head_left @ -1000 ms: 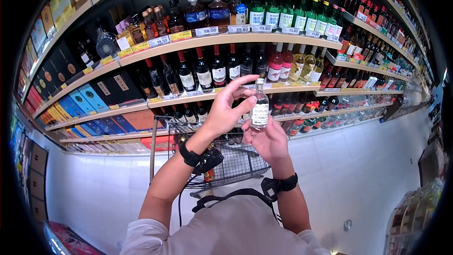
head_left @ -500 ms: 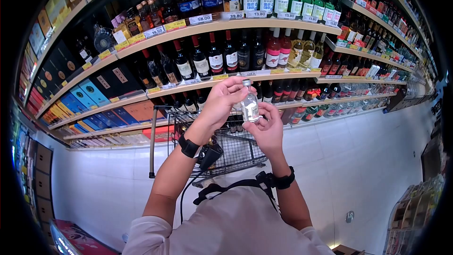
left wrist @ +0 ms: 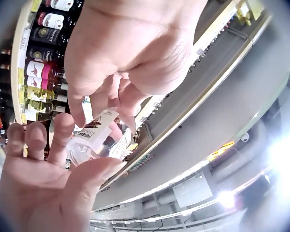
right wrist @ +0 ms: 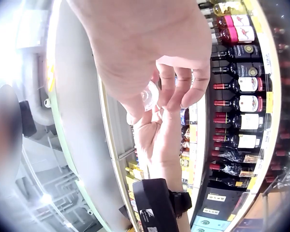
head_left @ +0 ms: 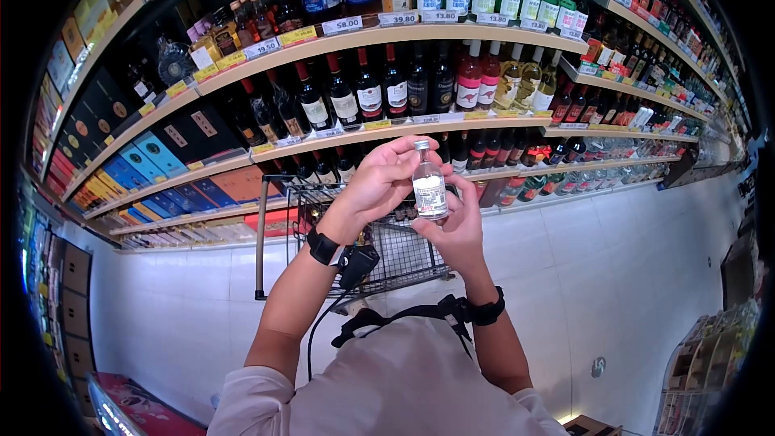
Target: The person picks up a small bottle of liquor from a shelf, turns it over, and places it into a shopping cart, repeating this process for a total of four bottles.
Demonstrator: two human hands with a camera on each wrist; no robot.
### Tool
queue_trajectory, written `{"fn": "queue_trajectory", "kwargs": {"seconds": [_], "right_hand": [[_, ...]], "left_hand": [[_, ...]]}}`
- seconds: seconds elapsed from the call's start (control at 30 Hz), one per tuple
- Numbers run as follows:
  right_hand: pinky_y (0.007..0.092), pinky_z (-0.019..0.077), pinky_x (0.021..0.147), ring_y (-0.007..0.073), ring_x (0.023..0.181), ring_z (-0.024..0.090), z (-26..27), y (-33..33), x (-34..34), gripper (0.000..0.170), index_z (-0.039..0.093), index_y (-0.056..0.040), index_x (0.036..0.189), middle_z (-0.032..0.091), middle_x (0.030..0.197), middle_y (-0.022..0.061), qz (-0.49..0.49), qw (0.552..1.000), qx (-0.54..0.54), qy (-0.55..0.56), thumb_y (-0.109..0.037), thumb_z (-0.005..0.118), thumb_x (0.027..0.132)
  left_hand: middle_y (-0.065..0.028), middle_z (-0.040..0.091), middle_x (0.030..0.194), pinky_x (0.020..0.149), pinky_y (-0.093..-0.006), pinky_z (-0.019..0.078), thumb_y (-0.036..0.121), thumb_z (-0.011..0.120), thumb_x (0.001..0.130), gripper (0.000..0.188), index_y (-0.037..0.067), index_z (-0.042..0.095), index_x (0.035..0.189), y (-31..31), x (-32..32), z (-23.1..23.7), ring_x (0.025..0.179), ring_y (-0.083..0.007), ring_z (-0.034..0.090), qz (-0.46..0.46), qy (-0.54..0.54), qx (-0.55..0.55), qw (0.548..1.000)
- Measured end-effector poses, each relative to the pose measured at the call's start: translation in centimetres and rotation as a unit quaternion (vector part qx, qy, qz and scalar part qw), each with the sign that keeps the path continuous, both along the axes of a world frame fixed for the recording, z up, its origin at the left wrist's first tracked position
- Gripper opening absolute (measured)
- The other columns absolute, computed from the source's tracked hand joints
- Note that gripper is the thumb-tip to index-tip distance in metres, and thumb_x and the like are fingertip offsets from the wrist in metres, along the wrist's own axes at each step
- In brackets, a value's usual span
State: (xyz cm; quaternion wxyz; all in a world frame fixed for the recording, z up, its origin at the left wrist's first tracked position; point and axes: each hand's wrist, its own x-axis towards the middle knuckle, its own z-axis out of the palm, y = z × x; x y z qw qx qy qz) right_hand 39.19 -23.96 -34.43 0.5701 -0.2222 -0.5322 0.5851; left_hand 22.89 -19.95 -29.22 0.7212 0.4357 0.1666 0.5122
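Observation:
A small clear bottle with a silver cap and a printed white label is held upright before the chest in the head view. My left hand pinches its upper part between thumb and fingers. Around the lower part curve the thumb and fingers of my right hand. In the left wrist view, the bottle lies between the left hand and the right hand. From the right wrist, only the round glass base shows, beside the right hand's fingers.
Shelves of wine and liquor bottles curve across the front, with price tags along their edges. A wire shopping cart stands below the hands. Boxed bottles fill the left shelves; a rack stands at the lower right.
Both hands and the bottle have moved slightly left and down since a second ago. The bottle has turned, showing another side of its label. The left fingers have drawn in near the cap.

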Motion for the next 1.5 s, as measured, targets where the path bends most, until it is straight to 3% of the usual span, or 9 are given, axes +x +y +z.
{"fn": "queue_trajectory", "kwargs": {"seconds": [0.17, 0.27, 0.63, 0.73, 0.87, 0.9, 1.17, 1.4, 1.5], "right_hand": [[0.029, 0.051, 0.083, 0.0154, 0.1, 0.059, 0.2, 0.0, -0.2, 0.077, 0.032, -0.0044, 0.133, 0.059, 0.115, 0.0138, 0.003, 1.0, -0.023, 0.0, 0.007, 0.076, 0.072], [0.027, 0.0512, 0.082, 0.0146, 0.094, 0.062, 0.1, 0.2, -0.1, 0.076, 0.031, -0.0033, 0.131, 0.062, 0.108, 0.0133, -0.006, 1.0, -0.022, 0.002, 0.006, 0.077, 0.072], [0.0255, 0.0506, 0.078, 0.0133, 0.092, 0.061, -0.5, 0.4, 0.2, 0.07, 0.032, -0.0042, 0.13, 0.062, 0.107, 0.0123, 0.029, 0.998, -0.057, 0.013, 0.005, 0.075, 0.076], [0.0245, 0.0503, 0.076, 0.0123, 0.088, 0.061, -1.1, 0.8, 0.3, 0.061, 0.036, -0.0027, 0.128, 0.064, 0.105, 0.0126, 0.044, 0.997, -0.068, -0.015, 0.004, 0.072, 0.08], [0.0238, 0.0495, 0.071, 0.0114, 0.081, 0.061, -2.0, 1.6, 1.5, 0.047, 0.04, -0.0008, 0.124, 0.066, 0.101, 0.0151, 0.122, 0.984, -0.121, -0.039, -0.003, 0.068, 0.086], [0.0238, 0.0485, 0.068, 0.0112, 0.075, 0.059, -3.2, 1.8, 1.4, 0.04, 0.043, 0.0003, 0.125, 0.067, 0.1, 0.0171, 0.122, 0.987, -0.104, -0.032, -0.01, 0.062, 0.091], [0.0229, 0.0466, 0.065, 0.0108, 0.066, 0.056, -6.9, 3.5, -1.3, 0.034, 0.057, -0.0001, 0.117, 0.067, 0.085, 0.0094, 0.187, 0.96, -0.197, -0.067, -0.028, 0.045, 0.102], [0.0228, 0.0439, 0.058, 0.0081, 0.061, 0.053, -9.7, 4.3, -3.3, 0.034, 0.057, -0.0048, 0.115, 0.063, 0.078, 0.0054, 0.138, 0.949, -0.258, -0.12, -0.035, 0.048, 0.102], [0.0218, 0.0424, 0.056, 0.0075, 0.06, 0.05, -10.2, 4.7, -2.9, 0.031, 0.056, -0.0041, 0.119, 0.065, 0.082, 0.0059, 0.116, 0.931, -0.231, -0.256, -0.028, 0.056, 0.099]], "left_hand": [[-0.0128, 0.063, 0.11, 0.098, -0.0442, 0.0507, 0.014, 0.056, 0.097, 0.038, -0.003, 0.046, 0.129, 0.2, -0.3, -0.5, 0.115, -0.0322, 0.06, -0.01, -0.013, -0.023, 1.0], [-0.0131, 0.062, 0.11, 0.098, -0.0439, 0.0507, 0.014, 0.055, 0.097, 0.036, -0.003, 0.047, 0.128, 0.4, -0.3, -0.6, 0.114, -0.0326, 0.06, 0.001, -0.011, -0.025, 1.0], [-0.0133, 0.063, 0.108, 0.097, -0.0411, 0.0505, 0.013, 0.056, 0.097, 0.032, -0.003, 0.051, 0.124, 0.5, -0.7, -1.7, 0.112, -0.031, 0.061, 0.024, -0.002, -0.029, 0.999], [-0.0137, 0.064, 0.111, 0.097, -0.0381, 0.0508, 0.009, 0.058, 0.095, 0.032, -0.003, 0.053, 0.125, 0.2, -1.0, -1.6, 0.111, -0.0272, 0.062, 0.049, 0.048, -0.028, 0.997], [-0.0125, 0.065, 0.115, 0.096, -0.0321, 0.0506, 0.003, 0.061, 0.093, 0.033, -0.002, 0.056, 0.125, -0.1, -2.6, -2.5, 0.111, -0.0209, 0.063, 0.136, 0.202, 0.057, 0.968], [-0.0119, 0.065, 0.115, 0.096, -0.0308, 0.0505, 0.002, 0.061, 0.092, 0.034, -0.001, 0.057, 0.125, -0.1, -3.2, -3.2, 0.11, -0.0196, 0.063, 0.15, 0.221, 0.064, 0.962], [-0.0041, 0.067, 0.102, 0.085, -0.0233, 0.0509, 0.003, 0.063, 0.092, 0.016, 0.001, 0.067, 0.107, -1.1, -7.9, -6.8, 0.092, -0.0078, 0.062, 0.168, 0.355, 0.013, 0.92], [0.0, 0.064, 0.085, 0.071, -0.0215, 0.0498, 0.003, 0.062, 0.092, 0.009, -0.001, 0.065, 0.099, -0.5, -10.7, -11.2, 0.078, -0.0056, 0.06, 0.193, 0.402, 0.017, 0.895], [-0.0018, 0.064, 0.077, 0.064, -0.0224, 0.0483, 0.004, 0.062, 0.092, 0.006, -0.001, 0.064, 0.095, -0.2, -12.1, -13.8, 0.072, -0.0063, 0.061, 0.221, 0.462, 0.009, 0.859]]}}
